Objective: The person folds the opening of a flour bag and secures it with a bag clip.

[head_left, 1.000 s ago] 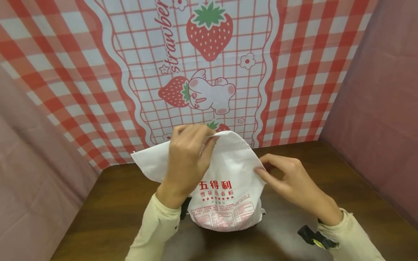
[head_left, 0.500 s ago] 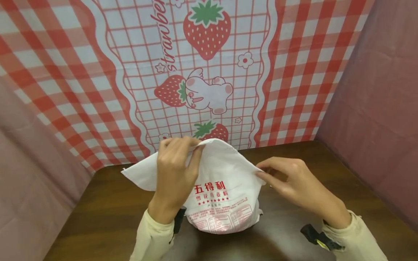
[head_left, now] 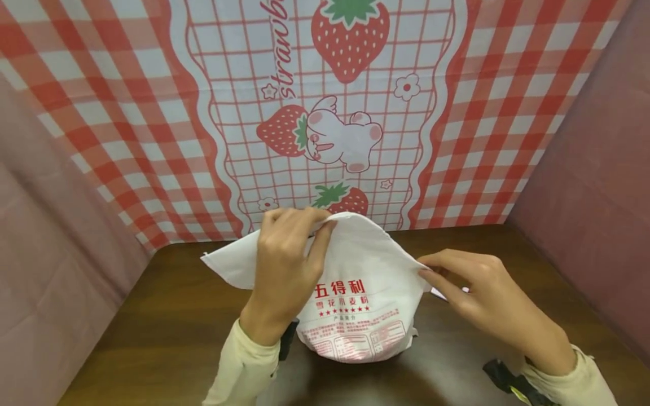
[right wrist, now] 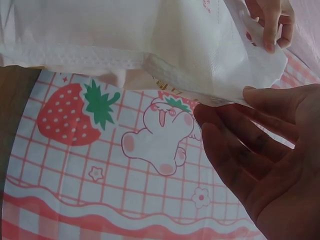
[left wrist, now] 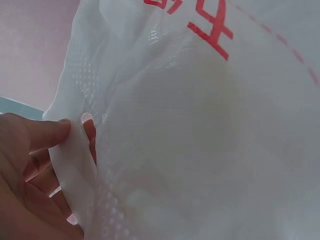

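A white flour bag point(head_left: 368, 256) with red Chinese print stands on the table, its bottom rounded and full. My left hand point(head_left: 284, 259) pinches its top edge between thumb and fingers. A flap of the bag sticks out to the left behind that hand. In the left wrist view, fingers show through a slot in the bag's border beside the thumb point(left wrist: 55, 132). My right hand point(head_left: 490, 293) pinches the right upper edge, thumb on the near side in the head view. The right wrist view shows both hands on the bag's rim. What the bag contains is hidden.
The brown wooden table point(head_left: 167, 316) runs back to a red-and-white checked cloth point(head_left: 487, 141) with strawberry pictures. Pink cloth walls point(head_left: 584, 169) flank both sides. A small pale flat thing point(head_left: 440, 294) shows partly behind my right hand; its kind is unclear.
My right hand has moved a little to the right, drawing the bag's edge outward. The bag's top has sunk slightly. The head view has shifted. Both hands keep their hold.
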Action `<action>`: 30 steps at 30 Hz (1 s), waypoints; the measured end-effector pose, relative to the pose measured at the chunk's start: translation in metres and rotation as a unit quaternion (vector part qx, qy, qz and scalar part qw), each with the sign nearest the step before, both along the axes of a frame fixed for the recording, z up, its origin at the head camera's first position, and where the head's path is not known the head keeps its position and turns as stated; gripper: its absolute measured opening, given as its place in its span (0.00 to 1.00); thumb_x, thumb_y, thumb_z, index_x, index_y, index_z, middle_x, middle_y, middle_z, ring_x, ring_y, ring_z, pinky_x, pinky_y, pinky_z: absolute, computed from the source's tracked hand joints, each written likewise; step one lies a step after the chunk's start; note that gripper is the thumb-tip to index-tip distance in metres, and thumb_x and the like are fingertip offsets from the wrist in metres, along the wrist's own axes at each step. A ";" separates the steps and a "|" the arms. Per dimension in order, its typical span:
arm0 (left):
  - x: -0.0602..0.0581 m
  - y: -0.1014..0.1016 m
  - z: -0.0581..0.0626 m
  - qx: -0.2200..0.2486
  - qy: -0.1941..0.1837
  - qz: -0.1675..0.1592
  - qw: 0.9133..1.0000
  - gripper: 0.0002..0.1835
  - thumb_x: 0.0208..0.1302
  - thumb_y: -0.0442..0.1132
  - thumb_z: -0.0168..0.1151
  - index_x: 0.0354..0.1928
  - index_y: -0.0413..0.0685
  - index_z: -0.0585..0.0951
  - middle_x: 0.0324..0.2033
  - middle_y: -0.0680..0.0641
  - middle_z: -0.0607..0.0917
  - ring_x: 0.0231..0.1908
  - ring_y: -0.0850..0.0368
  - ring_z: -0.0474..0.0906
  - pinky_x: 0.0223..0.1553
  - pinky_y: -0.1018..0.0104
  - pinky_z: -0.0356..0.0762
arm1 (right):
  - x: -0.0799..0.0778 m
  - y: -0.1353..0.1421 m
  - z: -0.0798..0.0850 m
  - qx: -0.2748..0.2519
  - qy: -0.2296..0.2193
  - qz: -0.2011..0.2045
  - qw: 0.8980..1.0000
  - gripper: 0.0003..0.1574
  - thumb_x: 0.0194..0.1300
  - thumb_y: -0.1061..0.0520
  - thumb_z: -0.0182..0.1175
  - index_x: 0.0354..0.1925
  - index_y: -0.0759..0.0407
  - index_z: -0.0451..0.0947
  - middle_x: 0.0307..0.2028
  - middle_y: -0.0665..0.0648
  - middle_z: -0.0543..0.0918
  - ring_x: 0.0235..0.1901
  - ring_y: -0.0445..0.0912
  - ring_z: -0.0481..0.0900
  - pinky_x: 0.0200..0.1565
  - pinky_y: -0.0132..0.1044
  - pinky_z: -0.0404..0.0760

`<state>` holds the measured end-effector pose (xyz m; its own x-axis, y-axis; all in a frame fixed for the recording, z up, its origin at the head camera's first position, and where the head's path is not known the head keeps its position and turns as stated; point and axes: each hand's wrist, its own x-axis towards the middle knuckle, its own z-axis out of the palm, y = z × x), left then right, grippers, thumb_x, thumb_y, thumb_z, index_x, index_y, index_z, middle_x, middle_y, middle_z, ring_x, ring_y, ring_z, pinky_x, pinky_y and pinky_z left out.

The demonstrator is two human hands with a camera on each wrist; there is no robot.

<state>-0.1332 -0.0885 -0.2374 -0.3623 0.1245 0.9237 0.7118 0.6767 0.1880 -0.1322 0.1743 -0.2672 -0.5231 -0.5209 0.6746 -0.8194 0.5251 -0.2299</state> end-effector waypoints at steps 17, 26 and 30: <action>0.003 0.002 0.003 -0.005 0.003 0.005 1.000 0.05 0.58 0.36 0.59 0.34 0.43 0.81 0.28 0.49 0.83 0.30 0.58 0.76 0.43 0.59 0.65 | -0.001 0.004 0.003 -0.013 0.027 0.015 0.999 0.18 0.43 0.67 0.66 0.35 0.52 0.80 0.28 0.41 0.78 0.26 0.30 0.70 0.28 0.19 0.68; 0.003 -0.001 0.002 -0.020 0.005 -0.020 1.000 0.08 0.60 0.34 0.56 0.40 0.44 0.80 0.30 0.49 0.84 0.28 0.59 0.76 0.49 0.56 0.62 | 0.000 0.002 0.004 -0.027 0.024 0.034 0.999 0.21 0.43 0.68 0.66 0.38 0.53 0.80 0.25 0.41 0.75 0.25 0.30 0.67 0.26 0.18 0.65; 0.002 -0.003 0.002 -0.027 0.004 -0.023 0.999 0.06 0.60 0.33 0.56 0.38 0.42 0.79 0.30 0.49 0.83 0.31 0.57 0.76 0.49 0.54 0.61 | 0.004 -0.002 0.007 -0.037 0.025 0.045 0.998 0.19 0.41 0.69 0.65 0.35 0.54 0.81 0.24 0.42 0.75 0.24 0.30 0.68 0.26 0.17 0.66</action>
